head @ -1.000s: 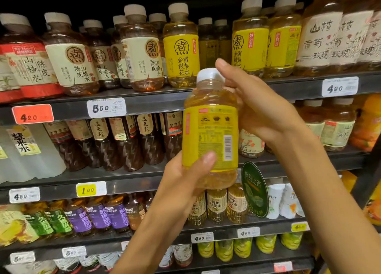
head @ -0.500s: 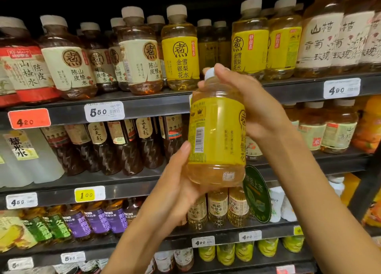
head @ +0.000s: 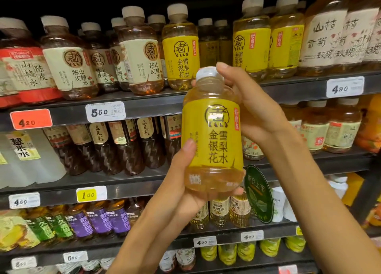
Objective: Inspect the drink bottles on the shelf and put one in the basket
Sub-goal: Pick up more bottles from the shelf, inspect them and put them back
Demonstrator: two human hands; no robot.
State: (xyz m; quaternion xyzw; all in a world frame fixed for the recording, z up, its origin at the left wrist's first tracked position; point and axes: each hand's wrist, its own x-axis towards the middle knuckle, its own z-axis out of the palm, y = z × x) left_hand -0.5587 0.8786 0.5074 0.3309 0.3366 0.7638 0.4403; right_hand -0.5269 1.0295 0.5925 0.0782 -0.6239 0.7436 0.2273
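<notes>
A yellow-labelled drink bottle (head: pixel 214 133) with a white cap and pale amber liquid is held upright in front of the shelves, its front label facing me. My left hand (head: pixel 181 183) cups its base from below, thumb pressed on the label's left edge. My right hand (head: pixel 255 109) grips the bottle's upper right side, fingers curled behind the neck and cap. Matching yellow bottles (head: pixel 181 49) stand on the top shelf (head: pixel 288 88) behind. No basket is in view.
Dark metal shelves hold rows of bottles: cream-labelled brown drinks (head: pixel 70 67) upper left, dark bottles (head: pixel 127 148) on the middle shelf, purple and green ones (head: pixel 99 222) lower left. Price tags (head: pixel 106 111) line the shelf edges. A round green sign (head: pixel 258 193) hangs right of the held bottle.
The bottle has been rotated in my hands: a second ago its back with the barcode faced me, now the front label does. Both hands kept hold of it.
</notes>
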